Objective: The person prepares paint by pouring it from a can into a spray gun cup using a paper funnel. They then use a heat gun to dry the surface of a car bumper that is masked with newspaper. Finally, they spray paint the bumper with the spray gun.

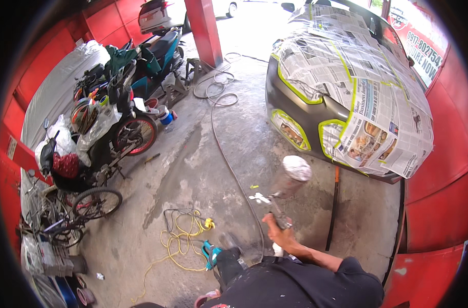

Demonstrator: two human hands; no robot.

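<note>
My right hand (279, 232) is closed round the handle of a spray gun (282, 217), held out in front of me above the concrete floor. On top of the gun sits a paint cup (291, 178) with a whitish cover, slightly blurred. Ahead and to the right stands a dark car bumper (301, 115), apart from the gun. Newspaper sheets (367, 102) cover the car's hood and lights, edged with yellow-green masking tape (353, 100). No part of my left hand can be made out.
A hose (229, 159) snakes across the floor toward me. Near my legs lie a teal power tool (210, 255) and a tangled yellow cord (180, 236). Motorcycles (136, 134) and a bicycle (98, 201) line the left. A black bar with an orange end (333, 210) lies by the car.
</note>
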